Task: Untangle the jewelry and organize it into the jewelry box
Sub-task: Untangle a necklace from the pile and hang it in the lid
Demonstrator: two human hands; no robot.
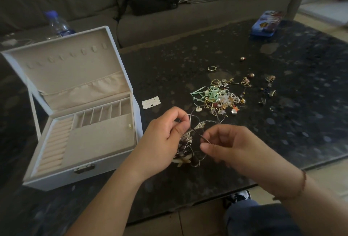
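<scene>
While our left hand [165, 137] clutches dark beaded tangle [185, 146], our right hand [231, 145] pinches its thin wire [204, 137]; jewelry pile [220, 97] lies far right, open jewelry box [79, 115] left.

Left hand [162, 137] and right hand [231, 145] meet close together, fingers curled in pinches, forearms angled inward.

I have one wide head view, looking forward and down over the dark surface [282, 103] from its near edge. It sits close above; the sofa [188, 22] runs along the far edge.
</scene>
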